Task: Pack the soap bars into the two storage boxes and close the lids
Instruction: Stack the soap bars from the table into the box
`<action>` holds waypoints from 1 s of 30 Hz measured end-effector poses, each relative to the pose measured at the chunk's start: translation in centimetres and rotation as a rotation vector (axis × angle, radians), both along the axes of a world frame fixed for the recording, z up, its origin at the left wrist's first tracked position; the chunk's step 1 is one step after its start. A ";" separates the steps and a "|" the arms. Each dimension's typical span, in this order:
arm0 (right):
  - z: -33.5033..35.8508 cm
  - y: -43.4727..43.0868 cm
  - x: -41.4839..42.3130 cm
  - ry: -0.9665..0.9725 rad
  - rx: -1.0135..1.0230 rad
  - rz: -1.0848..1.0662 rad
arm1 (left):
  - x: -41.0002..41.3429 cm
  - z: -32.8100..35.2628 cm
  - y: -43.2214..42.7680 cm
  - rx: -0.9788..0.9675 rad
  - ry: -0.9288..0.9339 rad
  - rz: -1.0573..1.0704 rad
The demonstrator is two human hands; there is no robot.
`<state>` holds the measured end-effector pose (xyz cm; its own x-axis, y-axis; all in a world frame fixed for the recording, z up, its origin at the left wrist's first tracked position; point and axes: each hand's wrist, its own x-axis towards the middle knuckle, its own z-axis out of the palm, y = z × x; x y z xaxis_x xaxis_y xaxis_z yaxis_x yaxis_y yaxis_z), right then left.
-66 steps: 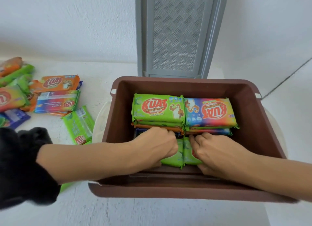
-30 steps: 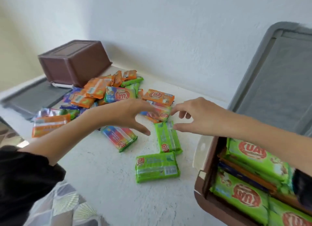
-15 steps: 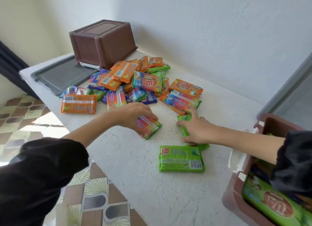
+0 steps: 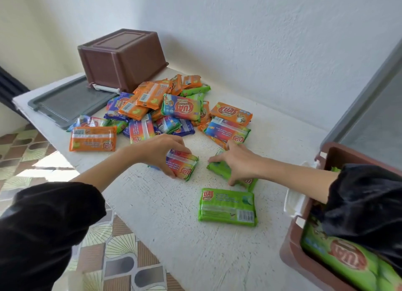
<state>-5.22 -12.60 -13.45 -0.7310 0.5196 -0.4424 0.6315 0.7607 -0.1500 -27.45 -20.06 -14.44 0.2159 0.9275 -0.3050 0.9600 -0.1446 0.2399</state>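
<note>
Left hand (image 4: 161, 151) is down on the table (image 4: 165, 230), fingers curled over a rainbow bar (image 4: 186, 168), thumb tucked against its near side: a firm grip on the glossy wrapper. Right hand (image 4: 238, 161) spreads across a green bar (image 4: 218, 169) just beside it, fingers fanned along the top and thumb hooked at the near edge, holding it flat to the surface. Both bars are slim rectangular blocks in shiny crinkled film.

A second green bar, the loose bar (image 4: 227, 207), lies flat nearer the camera, barcode side up, apart from both hands. Behind the hands sits the pile (image 4: 174, 110), a jumble of orange, green, purple and rainbow packets overlapping at all angles, and one orange bar (image 4: 93, 138) lies flat at its left edge.

The tabletop is white and rough, almost pebbly. At its far left corner a brown box (image 4: 121, 58) of smooth plastic stands upside down, tapered walls and ribbed base showing, next to a flat grey lid (image 4: 65, 101) with a raised rim. At the right edge the open box (image 4: 290, 253), same brown plastic, already holds green bars (image 4: 339, 256), its grey hinged lid (image 4: 369, 108) standing up against the rough white wall. Black sleeves cover both upper arms.
</note>
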 end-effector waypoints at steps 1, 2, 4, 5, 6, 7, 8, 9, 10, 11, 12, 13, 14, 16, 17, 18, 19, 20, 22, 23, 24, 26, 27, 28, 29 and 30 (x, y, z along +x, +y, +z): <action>0.4 0.2 -0.1 0.007 0.016 -0.001 | 0.0 0.1 0.0 0.002 0.021 -0.009; 1.0 0.5 -0.1 0.025 0.037 0.000 | 0.0 0.2 0.1 0.007 0.058 -0.023; 2.3 1.1 0.2 0.097 0.073 -0.026 | 0.0 1.0 0.2 0.024 0.140 -0.050; 3.1 1.4 0.4 0.144 0.094 -0.047 | 0.0 1.6 0.3 0.036 0.167 -0.056; 4.0 1.6 0.6 0.185 0.117 -0.064 | 0.1 2.4 0.6 0.053 0.181 -0.059; 5.0 1.7 1.0 0.222 0.137 -0.078 | 0.3 3.4 0.8 0.073 0.189 -0.061; 6.1 1.8 1.5 0.257 0.156 -0.089 | 0.6 4.6 1.2 0.099 0.192 -0.064; 7.4 1.8 2.1 0.290 0.177 -0.091 | 1.0 5.8 1.6 0.125 0.190 -0.073; 8.8 1.8 2.9 0.316 0.201 -0.089 | 1.7 7.2 2.0 0.157 0.184 -0.092; 10.2 1.6 3.8 0.339 0.228 -0.091 | 2.6 8.5 2.4 0.190 0.181 -0.117; 11.5 1.5 5.0 0.354 0.252 -0.100 | 3.6 9.8 2.7 0.219 0.180 -0.141; 12.8 1.2 6.2 0.360 0.270 -0.107 | 4.7 11.2 2.8 0.242 0.179 -0.161; 13.9 0.9 7.7 0.359 0.287 -0.113 | 6.0 12.4 3.0 0.272 0.175 -0.193; 15.5 0.2 11.0 0.349 0.299 -0.127 | 9.0 14.5 3.2 0.335 0.155 -0.280; 16.1 -0.3 12.9 0.339 0.302 -0.144 | 10.7 15.3 3.4 0.348 0.135 -0.324; 16.5 -0.9 14.8 0.330 0.302 -0.166 | 12.4 15.7 3.6 0.353 0.114 -0.369; 16.8 -1.6 16.7 0.324 0.296 -0.197 | 14.1 16.0 3.7 0.356 0.098 -0.415; 16.8 -2.5 18.5 0.326 0.288 -0.234 | 15.8 16.1 3.8 0.366 0.085 -0.467; 16.2 -4.2 21.6 0.330 0.268 -0.302 | 19.4 15.5 3.8 0.395 0.069 -0.572; 15.8 -5.2 23.3 0.322 0.249 -0.350 | 21.5 14.9 3.9 0.391 0.057 -0.628; 15.1 -6.1 24.5 0.310 0.224 -0.380 | 23.1 14.3 3.8 0.372 0.045 -0.661; 13.6 -7.5 26.5 0.278 0.167 -0.413 | 25.5 12.8 3.6 0.328 0.037 -0.720; 12.8 -8.2 27.4 0.265 0.142 -0.431 | 26.7 11.9 3.6 0.318 0.028 -0.766; 12.0 -8.8 28.2 0.251 0.112 -0.441 | 27.7 11.0 3.4 0.322 0.011 -0.810; 11.2 -9.3 28.9 0.236 0.079 -0.447 | 28.7 10.1 3.2 0.336 -0.005 -0.844; 10.4 -9.8 29.5 0.215 0.049 -0.450 | 29.6 9.2 3.1 0.347 -0.001 -0.861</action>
